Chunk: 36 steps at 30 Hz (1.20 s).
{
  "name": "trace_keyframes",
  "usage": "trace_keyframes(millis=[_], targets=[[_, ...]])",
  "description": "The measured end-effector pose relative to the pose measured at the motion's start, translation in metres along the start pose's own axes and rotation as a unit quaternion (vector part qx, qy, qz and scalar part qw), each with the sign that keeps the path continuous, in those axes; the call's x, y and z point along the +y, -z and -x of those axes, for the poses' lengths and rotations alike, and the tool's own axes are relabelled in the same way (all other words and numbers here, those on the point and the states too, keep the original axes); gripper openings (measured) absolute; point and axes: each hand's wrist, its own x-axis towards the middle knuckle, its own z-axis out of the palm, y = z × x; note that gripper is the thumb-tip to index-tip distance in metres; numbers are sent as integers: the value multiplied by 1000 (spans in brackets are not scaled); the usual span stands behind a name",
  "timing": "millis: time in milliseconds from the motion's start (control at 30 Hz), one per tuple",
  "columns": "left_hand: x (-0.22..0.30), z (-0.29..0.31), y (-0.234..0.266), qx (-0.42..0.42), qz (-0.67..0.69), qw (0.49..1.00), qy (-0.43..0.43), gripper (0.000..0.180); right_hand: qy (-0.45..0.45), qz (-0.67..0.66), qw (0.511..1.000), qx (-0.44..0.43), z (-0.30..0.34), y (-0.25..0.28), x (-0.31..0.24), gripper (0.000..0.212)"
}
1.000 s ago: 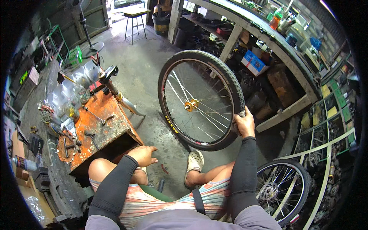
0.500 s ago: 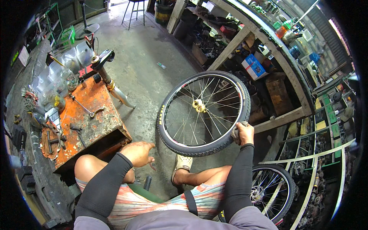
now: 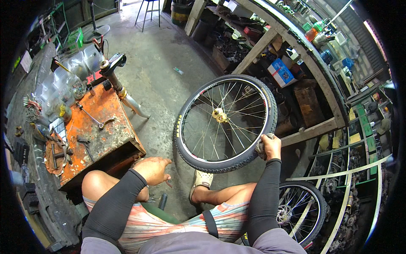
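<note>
A bicycle wheel [image 3: 184,155] with a knobby black tyre, silver rim and gold hub leans tilted in front of me, above the grey floor. My right hand [image 3: 271,146] is closed around the tyre at its near right edge, with a dark grey, rag-like bit [image 3: 259,148] between palm and tyre. My left hand [image 3: 153,170] is left of the wheel, apart from it, its index finger stretched out and its thumb away from it. A small thin item shows just below that thumb; whether the hand touches it I cannot tell.
An orange, paint-worn workbench [image 3: 111,127] at left carries a wrench [image 3: 101,124], pliers and plastic tubs. A suspension fork [image 3: 122,93] stands beside it. A second wheel [image 3: 311,220] lies at lower right, near parts racks. A wooden shelf [image 3: 253,53] stands behind, a stool [image 3: 148,12] far off.
The wheel has tilted slightly, its far edge rising a little, and the lettering on its left side has shifted upward. Both hands stay nearly where they were.
</note>
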Motion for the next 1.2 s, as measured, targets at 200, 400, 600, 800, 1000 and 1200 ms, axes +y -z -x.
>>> trace_keyframes(millis=[200,400,600,800,1000,1200], targets=[[1,-1,-2,2,-4,1000,-3,69,-30,-29,999,-7,-6,5,14,12],[-1,-3,-6,11,-13,1000,-15,69,-44,-49,998,-24,-8,6,18,13],[-1,-3,-5,5,-15,1000,-6,70,-16,-25,1000,-7,-4,4,12,11],[-1,-2,-5,3,-11,1000,-4,71,-44,-33,998,-16,0,5,5,20],[0,-2,-4,-1,-14,1000,-8,71,-46,-7,999,-8,1,5,1,21],[-1,-1,-6,0,-17,1000,-5,71,-27,-32,999,-11,1,0,4,14]])
